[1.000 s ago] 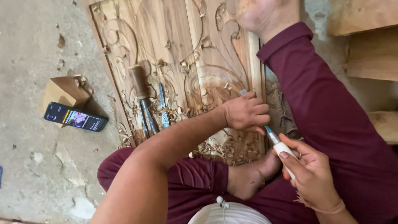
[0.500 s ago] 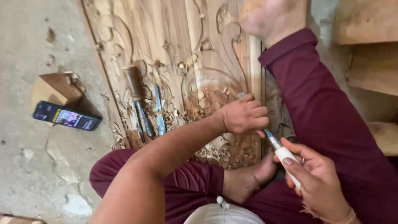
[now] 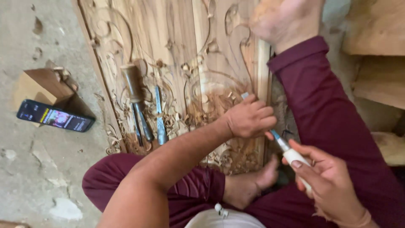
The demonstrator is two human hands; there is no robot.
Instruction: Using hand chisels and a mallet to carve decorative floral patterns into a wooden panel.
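Observation:
A carved wooden panel [image 3: 168, 50] with scrollwork lies on the floor in front of me, littered with wood shavings [image 3: 215, 105]. My left hand [image 3: 251, 118] is clenched on the panel near its right edge, around the blade of a chisel [image 3: 291, 155]. The chisel has a white handle and a blue collar, and its metal tip pokes out beyond my fingers. My right hand [image 3: 327, 183] grips the white handle lower right, just behind the left hand. My legs in maroon trousers [image 3: 337, 114] frame the panel.
A wooden mallet [image 3: 132, 82] and two loose chisels [image 3: 160, 120] rest on the panel's left part. A phone [image 3: 55, 116] leans on a small cardboard box [image 3: 40, 84] on the concrete floor at left. Wooden planks [image 3: 375, 29] are at right. One bare foot [image 3: 287, 19] rests at top.
Both hands keep their grip on the chisel at the same spot on the panel. The view has shifted slightly, with my right hand a little lower in frame.

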